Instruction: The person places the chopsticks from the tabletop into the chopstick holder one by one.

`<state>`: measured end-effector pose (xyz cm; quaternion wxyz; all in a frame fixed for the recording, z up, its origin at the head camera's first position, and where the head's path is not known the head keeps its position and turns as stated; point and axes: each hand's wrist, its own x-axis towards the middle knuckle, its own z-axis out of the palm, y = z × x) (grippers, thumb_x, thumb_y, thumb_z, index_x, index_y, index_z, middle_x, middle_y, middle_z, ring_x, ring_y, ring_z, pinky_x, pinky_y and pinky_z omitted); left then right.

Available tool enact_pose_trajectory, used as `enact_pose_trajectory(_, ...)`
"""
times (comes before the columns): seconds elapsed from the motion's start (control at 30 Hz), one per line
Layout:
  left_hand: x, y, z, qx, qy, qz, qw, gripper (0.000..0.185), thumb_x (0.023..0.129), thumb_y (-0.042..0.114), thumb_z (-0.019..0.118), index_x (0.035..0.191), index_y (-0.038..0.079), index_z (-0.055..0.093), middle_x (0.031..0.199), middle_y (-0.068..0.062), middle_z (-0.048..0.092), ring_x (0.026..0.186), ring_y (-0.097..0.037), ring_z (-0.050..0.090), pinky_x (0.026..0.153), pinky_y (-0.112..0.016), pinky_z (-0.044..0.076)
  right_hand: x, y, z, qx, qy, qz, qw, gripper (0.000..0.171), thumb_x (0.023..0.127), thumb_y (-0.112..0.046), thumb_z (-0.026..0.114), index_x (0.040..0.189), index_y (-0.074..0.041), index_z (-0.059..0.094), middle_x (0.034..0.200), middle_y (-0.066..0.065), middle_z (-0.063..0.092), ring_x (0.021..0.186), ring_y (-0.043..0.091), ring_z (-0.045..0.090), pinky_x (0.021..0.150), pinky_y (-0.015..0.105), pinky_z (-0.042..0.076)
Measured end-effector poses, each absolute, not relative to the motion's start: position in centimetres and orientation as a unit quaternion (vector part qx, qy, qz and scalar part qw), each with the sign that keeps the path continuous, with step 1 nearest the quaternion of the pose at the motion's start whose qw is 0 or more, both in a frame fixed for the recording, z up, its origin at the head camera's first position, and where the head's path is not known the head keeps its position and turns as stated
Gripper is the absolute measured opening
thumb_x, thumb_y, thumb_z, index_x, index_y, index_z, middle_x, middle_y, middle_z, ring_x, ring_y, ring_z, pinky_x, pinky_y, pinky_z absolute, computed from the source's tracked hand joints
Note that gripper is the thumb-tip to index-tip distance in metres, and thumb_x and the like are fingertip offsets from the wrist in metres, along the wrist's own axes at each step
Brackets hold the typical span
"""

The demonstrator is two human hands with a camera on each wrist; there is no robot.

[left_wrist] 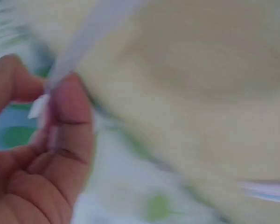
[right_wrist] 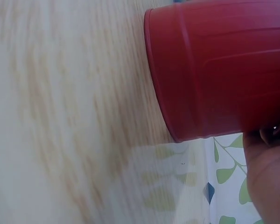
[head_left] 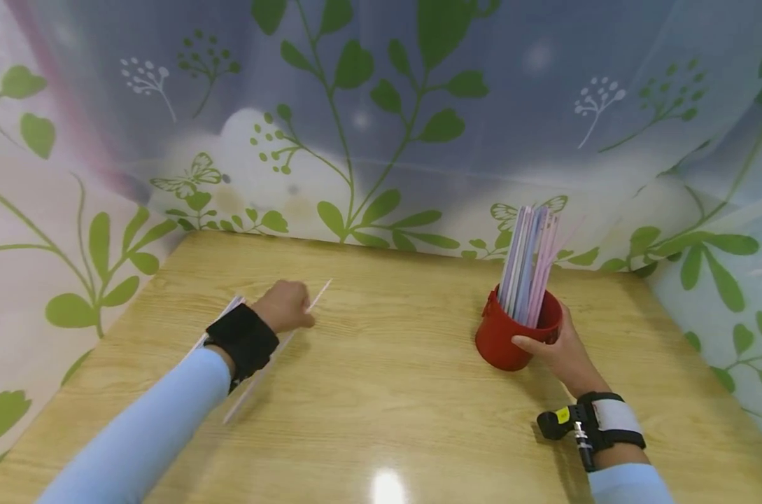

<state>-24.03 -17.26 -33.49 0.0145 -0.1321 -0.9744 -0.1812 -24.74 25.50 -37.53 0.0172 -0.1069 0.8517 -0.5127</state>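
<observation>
While the right hand (head_left: 560, 353) grips the red cup (head_left: 509, 336) of pastel straws (head_left: 530, 262) on the wooden table (head_left: 406, 392), the left hand (head_left: 285, 306), well left of the cup, pinches one white straw (head_left: 318, 294); more straws (head_left: 220, 322) lie beneath that wrist.

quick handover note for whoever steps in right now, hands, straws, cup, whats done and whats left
Left hand: grip pinches one pale straw just above the wooden table, left of centre.
Right hand: holds the red cup, which stands on the table at the right.
Done: a bundle of straws stands upright in the cup.
Left: the pinched straw is not in the cup; more straws lie under the left wrist.
</observation>
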Motion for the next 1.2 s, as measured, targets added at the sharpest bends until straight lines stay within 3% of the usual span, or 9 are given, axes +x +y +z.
enact_pose_trajectory(0.1, -25.1, -12.5, -28.8, -0.185, -0.935, -0.296, 0.059, 0.012, 0.064, 0.009, 0.059, 0.074, 0.007, 0.052, 0.065, 0.001, 0.051, 0.058, -0.011, 0.047, 0.053, -0.02, 0.039, -24.6, 25.3, -37.7, -0.11, 0.849, -0.516, 0.015, 0.08, 0.078, -0.021, 0.059, 0.133, -0.023, 0.002, 0.131, 0.009, 0.026, 0.115, 0.021, 0.033, 0.087, 0.021, 0.037)
enact_pose_trajectory(0.27, -25.1, -4.2, -21.1, -0.26, -0.819, -0.477, 0.184, 0.021, 0.07, 0.003, 0.058, 0.089, 0.005, 0.049, 0.08, -0.005, 0.057, 0.071, -0.01, 0.054, 0.064, -0.015, 0.045, -24.9, 24.6, -37.8, -0.112, 0.841, -0.528, 0.02, 0.081, 0.077, -0.023, 0.06, 0.133, -0.024, 0.002, 0.133, 0.009, 0.025, 0.117, 0.024, 0.031, 0.094, 0.041, 0.032)
enact_pose_trajectory(0.33, -25.1, -1.3, -19.8, -0.283, -0.783, -0.511, 0.216, 0.023, 0.071, 0.001, 0.056, 0.092, 0.002, 0.047, 0.084, -0.008, 0.057, 0.073, -0.011, 0.055, 0.067, -0.013, 0.044, -25.2, 24.2, -38.1, -0.111, 0.836, -0.536, 0.024, 0.082, 0.076, -0.023, 0.061, 0.133, -0.024, 0.003, 0.133, 0.01, 0.025, 0.118, 0.025, 0.03, 0.095, 0.044, 0.03)
enact_pose_trajectory(0.5, -26.9, 4.5, -23.2, -0.317, -0.79, -0.478, 0.216, 0.023, 0.076, 0.007, 0.054, 0.097, 0.005, 0.046, 0.086, -0.005, 0.055, 0.077, -0.008, 0.053, 0.07, -0.008, 0.04, -25.2, 23.6, -38.8, -0.102, 0.832, -0.545, 0.031, 0.085, 0.074, -0.026, 0.063, 0.133, -0.022, 0.002, 0.133, 0.01, 0.023, 0.119, 0.026, 0.028, 0.096, 0.048, 0.026)
enact_pose_trajectory(0.7, -27.7, 7.2, -29.2, -0.26, -0.864, -0.412, 0.13, 0.021, 0.077, 0.013, 0.056, 0.097, 0.01, 0.049, 0.082, 0.001, 0.056, 0.073, -0.003, 0.05, 0.062, -0.006, 0.038, -25.0, 23.0, -38.7, -0.112, 0.841, -0.529, 0.029, 0.083, 0.075, -0.025, 0.062, 0.133, -0.019, 0.002, 0.132, 0.009, 0.024, 0.116, 0.024, 0.03, 0.095, 0.046, 0.029)
enact_pose_trajectory(0.97, -27.6, 4.5, -28.6, -0.262, -0.911, -0.3, 0.111, 0.018, 0.086, 0.018, 0.046, 0.099, 0.01, 0.055, 0.09, 0.0, 0.06, 0.076, -0.006, 0.055, 0.062, -0.013, 0.042, -25.4, 22.7, -38.2, -0.115, 0.829, -0.547, 0.02, 0.085, 0.074, -0.022, 0.064, 0.133, -0.022, 0.003, 0.133, 0.009, 0.024, 0.119, 0.025, 0.029, 0.096, 0.047, 0.026)
enact_pose_trajectory(1.03, -27.0, 1.5, -28.5, -0.273, -0.914, -0.275, 0.124, 0.017, 0.085, 0.015, 0.048, 0.097, 0.008, 0.056, 0.091, -0.002, 0.06, 0.078, -0.008, 0.056, 0.066, -0.016, 0.044, -25.5, 22.7, -38.1, -0.116, 0.828, -0.548, 0.019, 0.085, 0.073, -0.022, 0.064, 0.133, -0.023, 0.003, 0.133, 0.009, 0.025, 0.119, 0.025, 0.03, 0.096, 0.047, 0.026)
enact_pose_trajectory(1.13, -26.1, -5.1, -29.0, -0.249, -0.936, -0.2, 0.147, 0.007, 0.079, 0.009, 0.051, 0.078, 0.005, 0.057, 0.076, -0.006, 0.06, 0.068, -0.015, 0.056, 0.058, -0.024, 0.045, -25.6, 22.9, -38.0, -0.119, 0.832, -0.541, 0.018, 0.085, 0.074, -0.022, 0.064, 0.133, -0.024, 0.003, 0.132, 0.009, 0.025, 0.118, 0.024, 0.03, 0.095, 0.047, 0.028)
enact_pose_trajectory(1.2, -25.3, -10.2, -29.5, -0.198, -0.961, -0.141, 0.132, 0.007, 0.074, 0.006, 0.053, 0.066, 0.005, 0.053, 0.067, -0.008, 0.058, 0.06, -0.019, 0.055, 0.051, -0.029, 0.044, -25.6, 23.2, -37.8, -0.119, 0.837, -0.535, 0.019, 0.084, 0.074, -0.023, 0.063, 0.133, -0.025, 0.002, 0.132, 0.008, 0.025, 0.118, 0.023, 0.031, 0.095, 0.047, 0.029)
